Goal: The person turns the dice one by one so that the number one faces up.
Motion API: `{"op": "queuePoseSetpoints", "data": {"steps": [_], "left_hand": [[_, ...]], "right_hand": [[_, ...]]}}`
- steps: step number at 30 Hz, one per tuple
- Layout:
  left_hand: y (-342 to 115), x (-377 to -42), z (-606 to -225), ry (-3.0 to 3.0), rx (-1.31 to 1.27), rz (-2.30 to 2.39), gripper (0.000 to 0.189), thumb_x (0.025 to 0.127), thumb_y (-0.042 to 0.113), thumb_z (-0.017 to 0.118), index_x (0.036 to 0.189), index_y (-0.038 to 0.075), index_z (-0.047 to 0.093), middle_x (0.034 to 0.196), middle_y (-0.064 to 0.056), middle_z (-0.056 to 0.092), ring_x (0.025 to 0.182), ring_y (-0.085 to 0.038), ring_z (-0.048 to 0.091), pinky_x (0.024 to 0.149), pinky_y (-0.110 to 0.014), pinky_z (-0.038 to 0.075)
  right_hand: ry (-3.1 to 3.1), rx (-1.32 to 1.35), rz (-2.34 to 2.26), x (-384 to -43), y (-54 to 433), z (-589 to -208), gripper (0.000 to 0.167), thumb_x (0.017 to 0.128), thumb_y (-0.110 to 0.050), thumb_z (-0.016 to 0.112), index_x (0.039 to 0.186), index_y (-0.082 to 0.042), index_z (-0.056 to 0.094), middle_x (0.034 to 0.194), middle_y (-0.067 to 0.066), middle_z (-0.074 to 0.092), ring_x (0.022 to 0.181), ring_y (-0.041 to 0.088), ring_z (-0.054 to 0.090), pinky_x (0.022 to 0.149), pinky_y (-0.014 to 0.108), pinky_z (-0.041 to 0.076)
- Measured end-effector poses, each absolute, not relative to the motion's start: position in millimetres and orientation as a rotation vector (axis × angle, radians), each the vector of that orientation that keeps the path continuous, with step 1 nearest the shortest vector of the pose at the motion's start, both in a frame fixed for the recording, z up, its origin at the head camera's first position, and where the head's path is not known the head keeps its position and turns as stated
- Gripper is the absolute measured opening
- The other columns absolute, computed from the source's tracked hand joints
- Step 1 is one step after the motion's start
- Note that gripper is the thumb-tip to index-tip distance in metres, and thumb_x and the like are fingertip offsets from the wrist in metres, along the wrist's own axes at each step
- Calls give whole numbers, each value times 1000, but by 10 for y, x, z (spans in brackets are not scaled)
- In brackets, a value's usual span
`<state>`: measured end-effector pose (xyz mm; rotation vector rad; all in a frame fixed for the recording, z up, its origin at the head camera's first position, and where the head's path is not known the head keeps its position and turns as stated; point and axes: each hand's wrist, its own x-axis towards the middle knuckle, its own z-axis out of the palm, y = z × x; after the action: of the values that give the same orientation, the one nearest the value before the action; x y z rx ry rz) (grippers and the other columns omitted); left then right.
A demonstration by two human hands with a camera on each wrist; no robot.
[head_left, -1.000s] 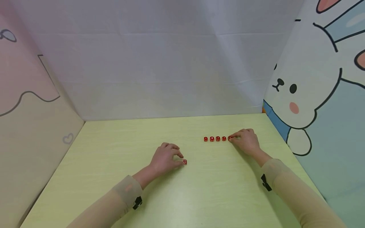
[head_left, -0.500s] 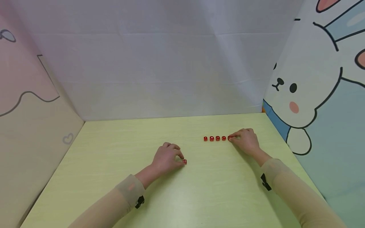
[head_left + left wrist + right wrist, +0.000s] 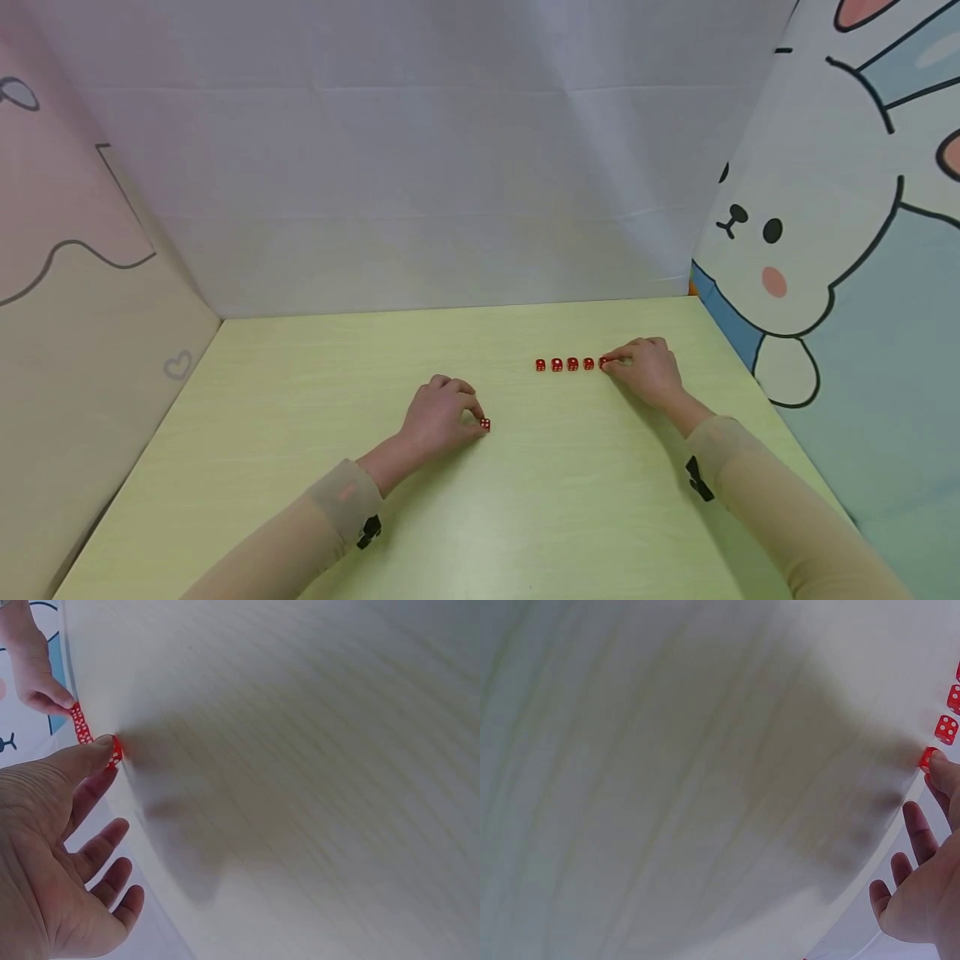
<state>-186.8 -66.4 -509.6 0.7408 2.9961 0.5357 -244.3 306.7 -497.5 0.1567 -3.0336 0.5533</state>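
Note:
Thumb and index finger of my left hand [image 3: 442,417] pinch a red die with white dots [image 3: 485,425], apart from the others and nearer to me. In the left wrist view the same die [image 3: 115,751] shows between thumb and fingertip, the other fingers spread loosely. Farther back, a short row of red dice [image 3: 572,364] runs from left to right. My right hand [image 3: 647,371] is at the row's right end, its thumb and index finger pinching the last die [image 3: 928,758]. Its neighbour, another die [image 3: 946,730], stands a small gap away.
The pale yellow-green wooden table [image 3: 360,350] ends at a white cloth backdrop [image 3: 420,167]. A panel with a cartoon rabbit [image 3: 817,233] stands along the right, a pink and cream panel [image 3: 82,375] along the left.
The left hand's index finger has come down onto the single die, closing the gap to the thumb. The right hand and the row have stayed in place.

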Motion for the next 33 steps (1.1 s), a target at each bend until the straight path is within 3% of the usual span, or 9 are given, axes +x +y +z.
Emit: {"op": "queuePoseSetpoints", "data": {"steps": [33], "left_hand": [[-672, -1913, -5125, 2927, 648, 1022, 11, 86, 37, 84, 92, 27, 82, 130, 1, 67, 128, -33, 49, 108, -55, 36]], "right_hand": [[-3036, 159, 567, -2419, 3068, -4957, 28, 97, -28, 72, 116, -9, 79, 123, 21, 68, 126, 51, 41, 101, 66, 34]]}}
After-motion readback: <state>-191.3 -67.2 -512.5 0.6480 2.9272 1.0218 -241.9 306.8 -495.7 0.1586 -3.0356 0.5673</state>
